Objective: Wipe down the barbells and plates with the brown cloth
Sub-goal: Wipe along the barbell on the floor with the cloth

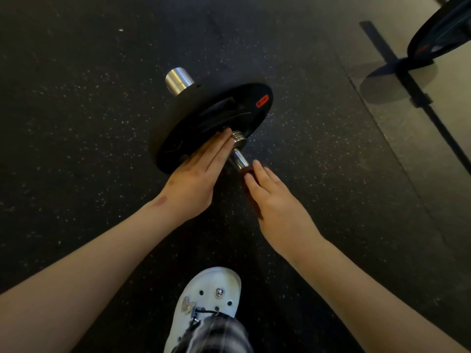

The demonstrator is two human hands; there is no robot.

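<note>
The brown cloth [247, 171] is pressed onto the bar [239, 159] under the right hand [275, 200], whose fingers are laid nearly straight over it; the thumb is hidden. Just beyond that grip, the collar [238, 138] and black plate [204, 115] are met. The plate's face is touched by the flat, close-fingered left hand [196, 171]. Behind the grip, a white shoe [211, 299] is planted on the rubber floor [76, 123]; far off to its right, a second plate [438, 34] is seen.
</note>
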